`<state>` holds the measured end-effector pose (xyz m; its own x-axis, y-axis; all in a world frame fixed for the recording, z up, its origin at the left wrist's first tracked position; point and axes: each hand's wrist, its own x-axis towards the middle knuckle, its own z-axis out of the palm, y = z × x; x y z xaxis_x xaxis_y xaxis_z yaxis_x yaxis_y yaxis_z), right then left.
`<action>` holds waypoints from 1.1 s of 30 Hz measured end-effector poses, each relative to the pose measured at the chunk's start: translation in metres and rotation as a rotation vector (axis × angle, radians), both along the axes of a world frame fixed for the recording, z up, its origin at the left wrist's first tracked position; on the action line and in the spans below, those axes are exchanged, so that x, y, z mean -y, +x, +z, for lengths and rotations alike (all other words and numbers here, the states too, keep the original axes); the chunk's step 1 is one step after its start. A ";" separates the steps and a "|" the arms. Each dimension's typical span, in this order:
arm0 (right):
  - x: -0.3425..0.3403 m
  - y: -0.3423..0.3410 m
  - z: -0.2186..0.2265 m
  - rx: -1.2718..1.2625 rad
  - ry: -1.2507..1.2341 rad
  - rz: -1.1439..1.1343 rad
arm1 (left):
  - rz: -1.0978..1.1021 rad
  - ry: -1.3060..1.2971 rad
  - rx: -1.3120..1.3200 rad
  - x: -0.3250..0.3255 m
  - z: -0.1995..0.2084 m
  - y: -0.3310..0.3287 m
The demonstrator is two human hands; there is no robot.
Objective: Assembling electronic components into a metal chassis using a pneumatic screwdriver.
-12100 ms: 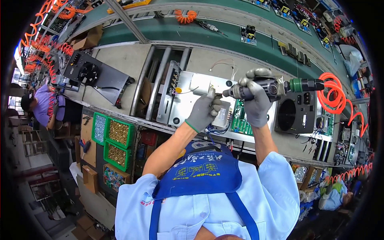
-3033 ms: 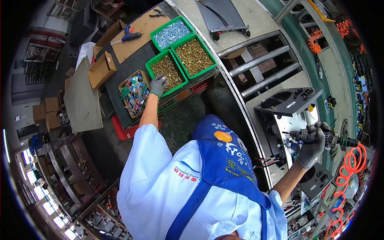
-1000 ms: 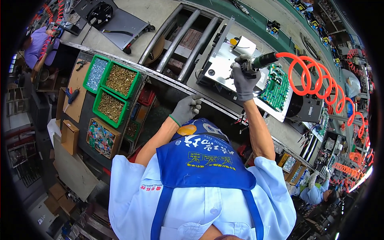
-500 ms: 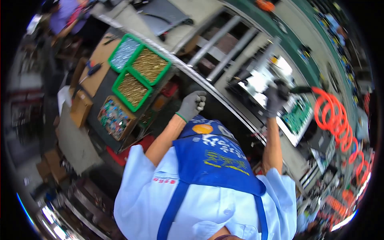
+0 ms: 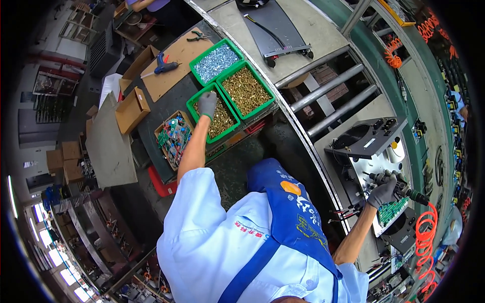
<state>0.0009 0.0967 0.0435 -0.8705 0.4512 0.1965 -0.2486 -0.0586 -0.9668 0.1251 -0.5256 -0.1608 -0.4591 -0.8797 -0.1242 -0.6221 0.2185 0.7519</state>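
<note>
Overscooping could spill brass-coloured metal screws (image 5: 222, 121) below the grey-gloved left hand (image 5: 207, 104), finger closure unclear. Grey-gloved right hand (image 5: 382, 194) grips a black cylindrical driver (image 5: 402, 190).

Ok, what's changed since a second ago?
The left hand has moved left, from in front of the apron into the nearer green bin of brass-coloured screws; whether it has grasped any can't be told. The camera view has turned left too. The right hand still holds the driver over the chassis, and the bin stays in place.
</note>
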 end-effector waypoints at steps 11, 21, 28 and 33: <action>0.011 -0.003 -0.006 -0.070 0.149 -0.326 | -0.322 -0.111 0.817 0.111 0.004 -0.127; -0.011 -0.007 -0.022 -0.081 0.176 -0.376 | -0.343 -0.166 0.741 0.135 -0.029 -0.133; 0.006 -0.006 -0.002 -0.057 0.149 -0.388 | -0.052 0.460 -0.249 0.124 -0.016 -0.102; -0.013 -0.003 -0.023 -0.075 0.127 -0.331 | -0.352 1.164 -0.500 -0.024 0.048 -0.101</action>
